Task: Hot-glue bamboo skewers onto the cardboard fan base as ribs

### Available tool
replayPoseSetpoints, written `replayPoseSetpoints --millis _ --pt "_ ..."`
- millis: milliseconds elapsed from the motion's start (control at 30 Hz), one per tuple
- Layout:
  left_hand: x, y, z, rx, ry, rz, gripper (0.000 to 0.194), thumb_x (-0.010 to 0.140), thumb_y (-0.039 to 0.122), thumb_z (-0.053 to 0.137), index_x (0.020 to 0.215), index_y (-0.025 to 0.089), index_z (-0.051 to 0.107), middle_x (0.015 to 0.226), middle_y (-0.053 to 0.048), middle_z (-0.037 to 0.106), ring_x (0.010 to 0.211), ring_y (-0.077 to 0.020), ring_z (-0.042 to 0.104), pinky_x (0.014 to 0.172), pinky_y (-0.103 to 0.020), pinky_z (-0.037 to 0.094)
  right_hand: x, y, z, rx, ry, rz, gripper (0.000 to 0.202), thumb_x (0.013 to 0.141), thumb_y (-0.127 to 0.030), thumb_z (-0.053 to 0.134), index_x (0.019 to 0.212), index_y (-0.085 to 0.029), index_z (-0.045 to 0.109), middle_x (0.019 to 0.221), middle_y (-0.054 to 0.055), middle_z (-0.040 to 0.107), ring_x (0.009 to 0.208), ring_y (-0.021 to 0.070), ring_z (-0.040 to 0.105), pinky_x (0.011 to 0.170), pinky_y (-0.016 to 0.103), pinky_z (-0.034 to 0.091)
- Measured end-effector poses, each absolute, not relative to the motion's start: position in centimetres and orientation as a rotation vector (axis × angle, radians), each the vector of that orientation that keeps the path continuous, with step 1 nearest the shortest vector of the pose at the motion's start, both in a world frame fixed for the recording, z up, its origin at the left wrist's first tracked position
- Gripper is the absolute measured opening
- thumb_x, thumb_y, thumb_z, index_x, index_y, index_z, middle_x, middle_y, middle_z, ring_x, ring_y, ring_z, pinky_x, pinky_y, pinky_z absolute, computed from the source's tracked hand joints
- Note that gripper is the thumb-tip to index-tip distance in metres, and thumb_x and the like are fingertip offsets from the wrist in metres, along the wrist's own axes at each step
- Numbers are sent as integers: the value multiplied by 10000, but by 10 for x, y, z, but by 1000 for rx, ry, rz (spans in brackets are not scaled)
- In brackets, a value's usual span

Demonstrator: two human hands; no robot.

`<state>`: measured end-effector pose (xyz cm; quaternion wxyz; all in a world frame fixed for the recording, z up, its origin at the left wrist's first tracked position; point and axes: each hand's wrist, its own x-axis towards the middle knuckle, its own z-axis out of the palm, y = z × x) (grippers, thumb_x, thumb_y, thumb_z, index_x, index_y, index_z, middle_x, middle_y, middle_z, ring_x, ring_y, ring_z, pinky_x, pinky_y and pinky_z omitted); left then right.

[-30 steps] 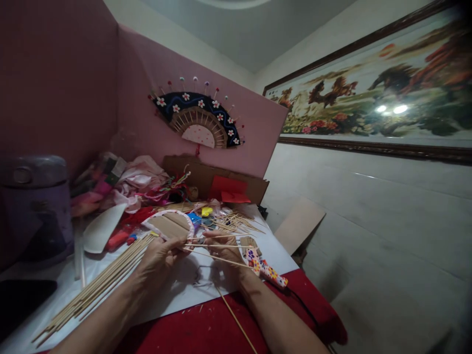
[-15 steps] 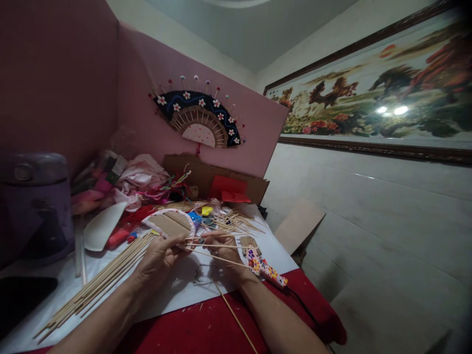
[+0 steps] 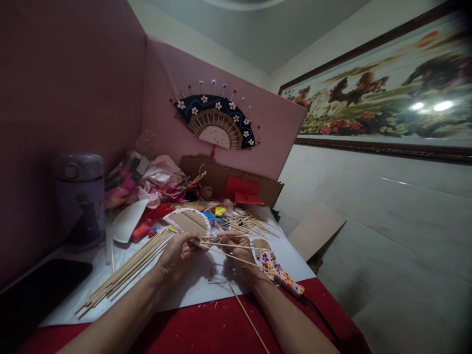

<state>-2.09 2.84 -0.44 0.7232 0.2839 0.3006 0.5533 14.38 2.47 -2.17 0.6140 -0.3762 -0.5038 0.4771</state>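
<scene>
My left hand point(image 3: 182, 253) is closed on the lower corner of a half-round cardboard piece point(image 3: 190, 223), whose curved edge is wrapped in white cloth with pink spots. Thin wooden sticks point(image 3: 236, 256) fan out from that corner towards the right, passing over my other hand. My right hand point(image 3: 238, 253) is closed, its fingers pinching at a stick beside the corner; a small dark bit shows at the fingertips. Just right of it lies a glue gun point(image 3: 282, 275) with a flower-patterned covering, its cord running to the front.
A bundle of long sticks point(image 3: 125, 270) lies at left, near a black phone point(image 3: 47, 285) and a purple bottle point(image 3: 79, 201). Shorter sticks point(image 3: 250, 223), red paper point(image 3: 243, 189) and pink cloth point(image 3: 162, 174) lie behind. A decorated fan point(image 3: 216, 120) hangs on the pink board.
The whole view has swung left, so everything sits further right in the picture. Both hands keep nearly the same hold on the cardboard and sticks.
</scene>
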Motion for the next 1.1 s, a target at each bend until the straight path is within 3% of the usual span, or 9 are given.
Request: replayPoseSetpoints --millis 200,400,1100 --pt "-21 30 -9 711 671 1248 104 638 89 605 537 110 615 592 -81 633 581 -149 591 611 -266 537 145 25 -22 -870 -1173 1105 176 644 -363 746 709 -203 713 513 -19 555 437 72 377 410 206 229" --pt "-21 27 -6 707 710 1226 149 645 45 555 526 108 620 586 -76 632 581 -141 598 609 -247 542 145 26 -21 -870 -1164 1093 140 637 -338 739 691 -211 713 543 -4 587 462 88 423 441 221 268" --pt "-19 29 -2 787 680 1190 29 558 104 645 532 107 657 574 -53 649 545 -121 577 557 -211 514 145 35 -24 -781 -1176 1146 116 648 -289 718 703 -187 705 544 -13 596 470 81 447 451 209 294"
